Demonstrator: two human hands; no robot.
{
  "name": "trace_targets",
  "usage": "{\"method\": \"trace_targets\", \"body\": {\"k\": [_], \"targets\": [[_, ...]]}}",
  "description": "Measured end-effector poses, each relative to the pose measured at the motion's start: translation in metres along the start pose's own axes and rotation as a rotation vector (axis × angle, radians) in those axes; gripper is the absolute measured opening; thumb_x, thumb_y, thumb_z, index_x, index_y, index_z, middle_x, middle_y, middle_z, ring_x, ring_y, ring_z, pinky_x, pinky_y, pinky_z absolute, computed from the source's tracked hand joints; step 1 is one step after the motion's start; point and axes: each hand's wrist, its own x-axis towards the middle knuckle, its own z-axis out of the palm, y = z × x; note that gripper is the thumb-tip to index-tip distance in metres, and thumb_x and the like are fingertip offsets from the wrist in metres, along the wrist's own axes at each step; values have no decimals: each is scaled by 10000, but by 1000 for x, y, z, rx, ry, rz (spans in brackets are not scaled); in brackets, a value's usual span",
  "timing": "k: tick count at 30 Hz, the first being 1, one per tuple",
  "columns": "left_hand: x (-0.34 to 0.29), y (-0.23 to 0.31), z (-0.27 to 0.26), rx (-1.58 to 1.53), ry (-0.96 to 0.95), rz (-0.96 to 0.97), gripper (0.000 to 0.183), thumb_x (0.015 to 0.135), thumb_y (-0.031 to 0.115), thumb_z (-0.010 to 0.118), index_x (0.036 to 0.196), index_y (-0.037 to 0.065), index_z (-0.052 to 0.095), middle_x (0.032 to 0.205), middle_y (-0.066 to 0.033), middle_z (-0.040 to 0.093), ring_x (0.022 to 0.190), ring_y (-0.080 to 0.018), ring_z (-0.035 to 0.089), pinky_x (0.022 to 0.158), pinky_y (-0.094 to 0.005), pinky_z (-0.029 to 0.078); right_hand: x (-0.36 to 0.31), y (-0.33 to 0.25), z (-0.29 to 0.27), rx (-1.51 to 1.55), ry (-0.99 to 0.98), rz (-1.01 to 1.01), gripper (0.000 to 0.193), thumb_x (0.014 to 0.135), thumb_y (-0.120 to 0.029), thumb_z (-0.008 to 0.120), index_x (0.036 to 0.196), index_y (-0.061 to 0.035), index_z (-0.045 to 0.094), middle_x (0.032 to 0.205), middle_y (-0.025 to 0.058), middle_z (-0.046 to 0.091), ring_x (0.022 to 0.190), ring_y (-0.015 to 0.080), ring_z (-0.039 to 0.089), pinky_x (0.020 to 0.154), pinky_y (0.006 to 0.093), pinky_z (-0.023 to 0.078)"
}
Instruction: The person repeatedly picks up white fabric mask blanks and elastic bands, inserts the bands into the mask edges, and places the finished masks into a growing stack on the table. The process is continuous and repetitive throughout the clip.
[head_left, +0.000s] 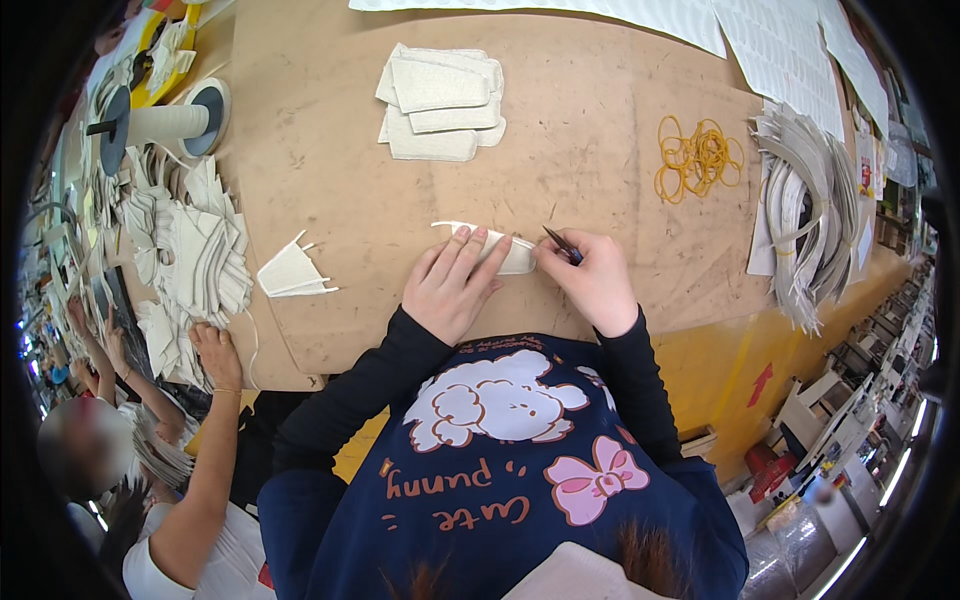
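Observation:
A cream sewn fabric piece [517, 259] with a rounded right end lies flat on the table in front of me. My left hand [448, 287] rests on it palm down, fingers stretched out. A short cord or thread end sticks out past the piece's upper left corner. At the rounded end, my right hand [597, 278] is closed around small dark snips [563, 246], their pointed tips toward the upper left. Its thumb and forefinger meet the piece's edge; whether they pinch it is hidden. Another cream piece [293, 272] with short cord ends lies to the left.
Farther back sits a stack of cream pieces [440, 100]. Yellow rubber bands [700, 160] and a bundle of pale strips [810, 215] are at right. At left stand a spool [168, 127] and a fabric pile [205, 250], with a co-worker's hand [214, 352] beside it.

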Motion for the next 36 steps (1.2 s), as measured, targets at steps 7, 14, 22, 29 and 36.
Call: {"method": "trace_targets", "body": {"k": [7, 14, 22, 29, 36], "targets": [[-7, 7, 13, 44, 87, -47, 483, 797, 221, 755, 1261, 302, 649, 1382, -94, 510, 1292, -294, 482, 1032, -449, 416, -4, -4, -24, 67, -55, 58, 194, 900, -188, 700, 915, 2, 661, 668, -35, 572, 567, 45, 500, 503, 217, 382], [0, 18, 2, 36, 126, -206, 446, 814, 232, 748, 1245, 300, 654, 1555, -117, 347, 1450, -390, 238, 1130, -555, 286, -12, -39, -80, 1077, 214, -202, 137, 953, -191, 642, 943, -55, 632, 654, -41, 508, 521, 40, 407, 466, 205, 301], [60, 67, -42, -1387, 14, -267, 439, 892, 140, 706, 1280, -19, 578, 1352, -167, 555, 1273, -253, 526, 1041, -362, 424, -24, -91, -80, 658, 42, -307, 131, 907, -160, 704, 963, -41, 696, 705, -38, 589, 538, 14, 412, 482, 188, 293], [57, 72, -32, -1818, -383, -358, 237, 981, 122, 591, 1099, -65, 676, 866, -86, 704, 874, -148, 650, 885, -298, 482, -14, -80, -116, 647, 433, -451, 162, 951, -214, 670, 960, -53, 663, 683, -65, 520, 504, 6, 373, 444, 192, 239], [45, 56, -26, -1778, -296, -422, 226, 969, 115, 604, 1065, -72, 687, 833, -79, 695, 812, -150, 641, 830, -294, 493, -1, -2, -190, 652, 758, -365, 209, 970, -237, 652, 823, -104, 584, 612, -79, 425, 468, 10, 332, 410, 210, 205]]}}
